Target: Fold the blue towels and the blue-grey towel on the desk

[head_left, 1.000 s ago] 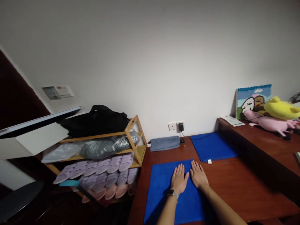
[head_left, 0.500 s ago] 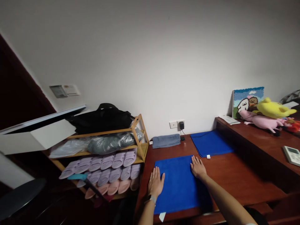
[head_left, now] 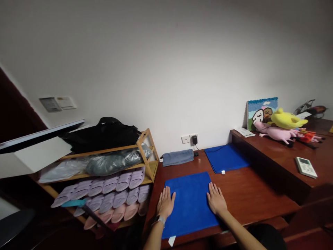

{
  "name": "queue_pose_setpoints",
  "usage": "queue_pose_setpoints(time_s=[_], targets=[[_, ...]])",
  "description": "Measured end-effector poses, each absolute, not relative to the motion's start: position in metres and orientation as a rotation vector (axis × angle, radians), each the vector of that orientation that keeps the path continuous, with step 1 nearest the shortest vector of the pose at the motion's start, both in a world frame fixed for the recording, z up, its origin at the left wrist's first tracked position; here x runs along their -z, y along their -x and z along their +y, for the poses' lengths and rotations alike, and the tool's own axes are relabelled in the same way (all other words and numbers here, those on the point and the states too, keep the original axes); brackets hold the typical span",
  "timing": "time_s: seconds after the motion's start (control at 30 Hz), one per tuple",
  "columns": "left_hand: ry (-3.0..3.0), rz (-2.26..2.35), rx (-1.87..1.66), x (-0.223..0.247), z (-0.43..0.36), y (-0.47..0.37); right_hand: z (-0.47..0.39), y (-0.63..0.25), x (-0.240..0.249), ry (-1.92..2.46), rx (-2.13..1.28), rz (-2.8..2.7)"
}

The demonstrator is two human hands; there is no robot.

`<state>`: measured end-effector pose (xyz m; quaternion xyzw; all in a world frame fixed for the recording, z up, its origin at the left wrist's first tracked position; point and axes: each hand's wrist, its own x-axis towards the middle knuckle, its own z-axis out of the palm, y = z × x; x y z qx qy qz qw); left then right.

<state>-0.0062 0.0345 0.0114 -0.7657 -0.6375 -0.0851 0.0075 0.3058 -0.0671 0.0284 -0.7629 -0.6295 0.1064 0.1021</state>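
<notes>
A blue cloth [head_left: 189, 205] lies flat on the reddish-brown table, a white tag at its lower left corner. My left hand [head_left: 165, 205] rests flat on its left edge, fingers stretched out. On the right edge lies my right hand [head_left: 216, 199], palm down with the fingers spread. Neither hand grips anything. Farther back is a second blue cloth [head_left: 226, 158], folded, with a white tag at its front. A folded grey-blue towel [head_left: 178, 157] sits against the wall.
Left of the table [head_left: 249, 189] stands a wooden rack [head_left: 153, 166] with slippers and a black bag [head_left: 104, 133]. On the raised right section are plush toys [head_left: 286, 119], a picture [head_left: 261, 111] and a remote [head_left: 306, 167]. A plug [head_left: 194, 139] is in the wall.
My right hand has moved down along the cloth's right edge, toward me. My left hand stays at the left edge. The camera view has shifted a little to the right.
</notes>
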Motion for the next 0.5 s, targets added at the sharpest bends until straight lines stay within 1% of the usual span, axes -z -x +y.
queue_pose_setpoints(time_s=[0.07, 0.17, 0.23, 0.33, 0.4, 0.5], targets=[[2.387, -1.943, 0.334, -0.020, 0.029, -0.015, -0.067, -0.306, -0.031, 2.239, -0.319, -1.855], [2.522, -1.759, 0.450, -0.030, 0.008, -0.076, -0.067, -0.306, -0.032, 2.238, -0.318, -1.856], [2.723, -1.597, 0.416, -0.032, -0.009, -0.123, -0.067, -0.307, -0.030, 2.228, -0.314, -1.862], [2.857, -1.532, 0.354, -0.029, -0.030, -0.169, -0.067, -0.309, -0.023, 2.201, -0.293, -1.891], [2.884, -1.525, 0.337, -0.028, -0.037, -0.171, -0.066, -0.310, -0.019, 2.191, -0.271, -1.900], [2.851, -1.559, 0.308, -0.028, -0.041, -0.133, -0.066, -0.309, -0.015, 2.195, -0.257, -1.866]])
